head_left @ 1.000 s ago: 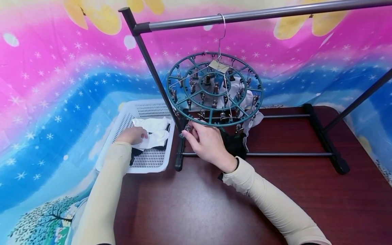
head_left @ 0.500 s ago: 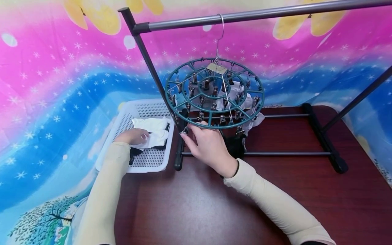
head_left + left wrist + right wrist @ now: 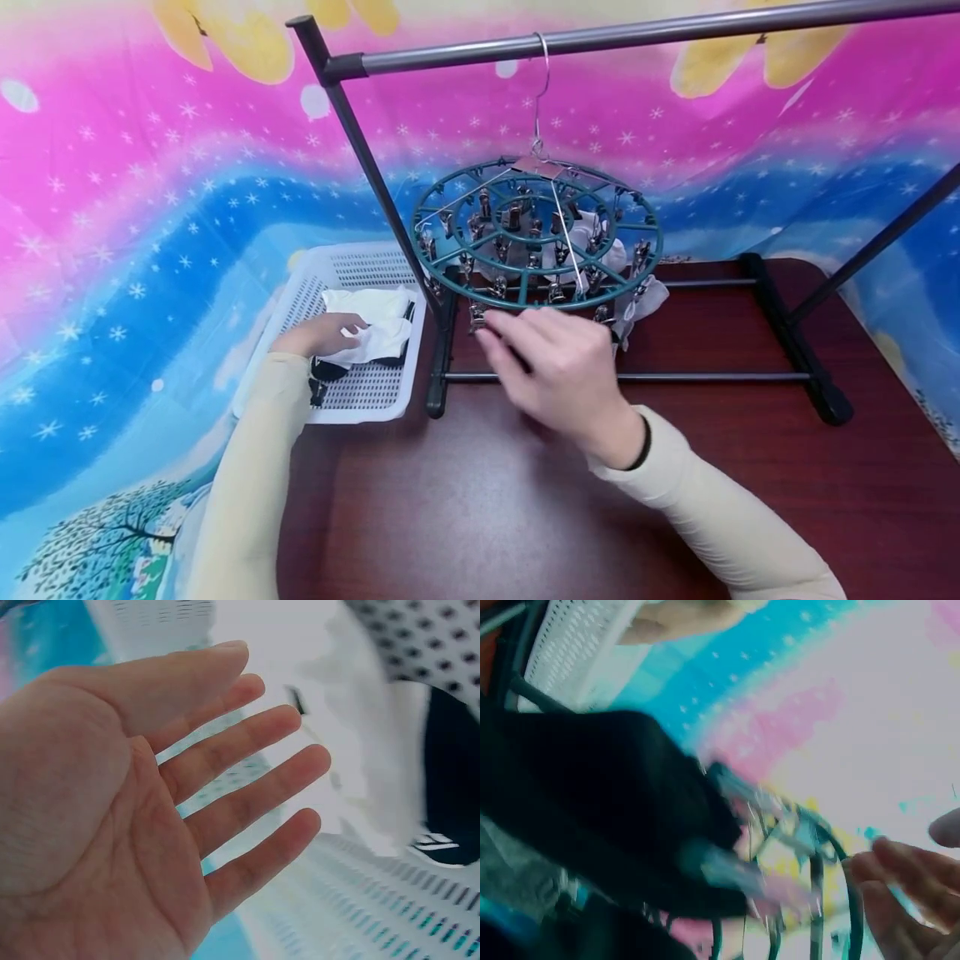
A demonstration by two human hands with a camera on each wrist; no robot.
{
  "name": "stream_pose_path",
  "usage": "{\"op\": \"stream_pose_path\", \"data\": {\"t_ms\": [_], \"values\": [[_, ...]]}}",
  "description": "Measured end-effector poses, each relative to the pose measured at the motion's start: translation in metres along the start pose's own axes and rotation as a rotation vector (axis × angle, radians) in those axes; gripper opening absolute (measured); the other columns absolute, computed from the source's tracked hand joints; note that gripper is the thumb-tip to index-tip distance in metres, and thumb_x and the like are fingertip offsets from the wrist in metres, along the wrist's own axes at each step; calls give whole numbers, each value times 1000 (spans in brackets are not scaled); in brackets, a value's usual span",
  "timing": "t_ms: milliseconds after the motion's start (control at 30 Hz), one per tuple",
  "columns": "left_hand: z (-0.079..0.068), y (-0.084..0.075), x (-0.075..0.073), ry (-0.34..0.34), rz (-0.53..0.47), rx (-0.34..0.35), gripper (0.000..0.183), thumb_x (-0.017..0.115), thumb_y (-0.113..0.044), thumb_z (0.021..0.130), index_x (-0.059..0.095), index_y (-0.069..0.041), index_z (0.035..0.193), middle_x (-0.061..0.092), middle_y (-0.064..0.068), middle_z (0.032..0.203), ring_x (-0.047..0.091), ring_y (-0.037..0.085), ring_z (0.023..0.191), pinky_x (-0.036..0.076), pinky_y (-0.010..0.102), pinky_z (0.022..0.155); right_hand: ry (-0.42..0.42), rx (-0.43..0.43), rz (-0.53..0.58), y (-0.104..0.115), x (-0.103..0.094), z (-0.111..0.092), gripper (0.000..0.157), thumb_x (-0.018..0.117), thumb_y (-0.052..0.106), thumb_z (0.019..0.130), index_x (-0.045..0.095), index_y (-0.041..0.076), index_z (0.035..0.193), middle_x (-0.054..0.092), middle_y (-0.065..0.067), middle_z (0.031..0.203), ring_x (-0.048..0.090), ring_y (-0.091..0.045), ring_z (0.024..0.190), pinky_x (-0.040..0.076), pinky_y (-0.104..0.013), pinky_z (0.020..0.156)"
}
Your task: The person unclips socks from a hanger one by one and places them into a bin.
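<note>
My left hand is over the white basket, beside white socks. In the left wrist view its fingers are spread and relaxed, holding nothing; a black sock with white stripes lies past them. In front of the round green clip hanger is my right hand, blurred. Its thumb and forefinger are near a metal clip, and the right wrist view shows thumb and fingers apart beside the ring. Black cloth hangs from clips there.
A metal rack carries the hanger by a hook and stands on a dark red table. White pieces hang at the ring's right side. A patterned cloth covers the wall behind.
My right hand has drawn right and slightly down, its wrist turning. The hanger has swung a little right and its ring has tilted. My left hand has shifted only slightly left.
</note>
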State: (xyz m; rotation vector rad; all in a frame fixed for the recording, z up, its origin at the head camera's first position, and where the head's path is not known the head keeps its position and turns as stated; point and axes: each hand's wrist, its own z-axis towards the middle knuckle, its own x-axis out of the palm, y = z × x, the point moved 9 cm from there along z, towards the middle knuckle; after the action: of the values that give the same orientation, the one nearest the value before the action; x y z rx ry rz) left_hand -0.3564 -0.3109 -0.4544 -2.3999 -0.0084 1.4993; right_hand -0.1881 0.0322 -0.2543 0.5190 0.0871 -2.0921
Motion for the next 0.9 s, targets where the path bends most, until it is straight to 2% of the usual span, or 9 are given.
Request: {"op": "stream_pose_path", "data": {"t_ms": [100,200,333,433,533,633,767,900], "values": [[-14,-11,-14,-71,-3,32,42,58,-20,105,57,-4,143,62,24,139,58,45,128,44,60,108,-144,38,100,-23,-27,11,22,67,18,98,81,2,97,68,-8,69,60,-23,62,48,-35,59],[-30,-28,-27,-134,-5,72,44,59,-20,105,55,-5,146,61,22,142,59,43,128,45,60,108,-197,148,143,-64,-46,17,21,68,16,96,81,1,100,68,-13,74,57,-28,72,43,-33,72],[-55,-58,-39,-202,25,131,46,60,-22,105,53,-7,149,60,19,145,60,41,128,45,60,108,-90,289,74,-122,-53,14,23,66,20,99,81,5,110,69,-17,86,56,-32,86,36,-29,79],[-71,-87,-39,-281,65,214,46,63,-23,104,56,-10,147,63,16,142,63,38,126,48,59,106,15,365,28,-158,-48,3,26,63,22,103,79,7,117,69,-17,92,55,-30,90,33,-29,79],[-83,-121,-27,-368,51,317,45,67,-24,102,59,-12,145,66,12,140,63,34,127,49,55,106,90,410,28,-180,-40,-9,28,58,23,107,78,7,118,69,-17,93,54,-29,92,32,-32,78],[-92,-155,-4,-403,-13,413,47,67,-30,102,59,-17,146,66,6,140,63,26,127,51,50,107,140,409,36,-188,-32,-18,33,52,25,109,79,5,112,71,-16,92,57,-30,97,36,-37,82],[-91,-189,29,-373,-125,489,55,61,-42,104,49,-22,154,58,-2,150,57,18,136,48,44,112,152,386,45,-188,-28,-20,38,50,27,110,78,4,101,72,-14,85,60,-32,98,39,-45,91],[-71,-204,53,-315,-313,490,67,61,-45,104,35,-22,161,46,-5,161,46,13,146,42,40,118,151,386,57,-187,-28,-18,40,50,27,110,75,4,89,70,-13,80,63,-31,96,41,-48,103]]}}
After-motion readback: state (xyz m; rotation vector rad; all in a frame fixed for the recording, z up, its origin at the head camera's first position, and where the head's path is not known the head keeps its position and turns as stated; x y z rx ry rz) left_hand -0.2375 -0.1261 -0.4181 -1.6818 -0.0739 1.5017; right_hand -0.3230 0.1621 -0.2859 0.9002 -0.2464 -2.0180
